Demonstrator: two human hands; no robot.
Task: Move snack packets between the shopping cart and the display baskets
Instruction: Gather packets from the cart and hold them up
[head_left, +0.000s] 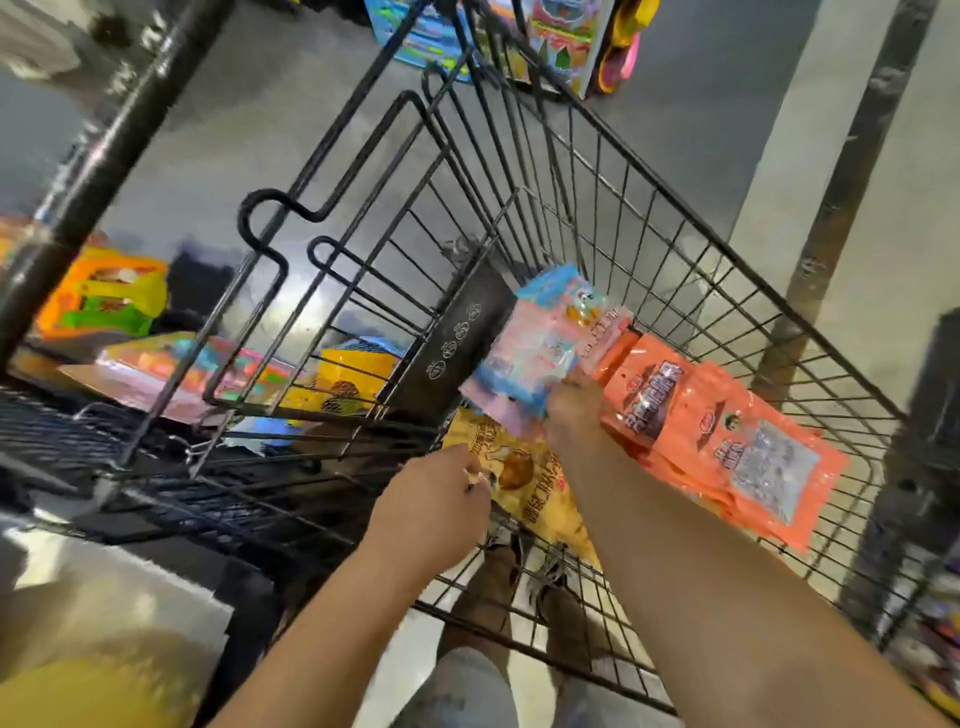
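Your right hand (574, 410) reaches into the black wire shopping cart (779, 322), fingers curled around a bundle of pink-and-blue snack packets (540, 348) held just above the cart floor. Touching them on the right lies a stack of orange snack packets (727, 436). Your left hand (441, 493) pinches the edge of a yellow snack packet (524, 478) lying on the cart bottom below your right wrist.
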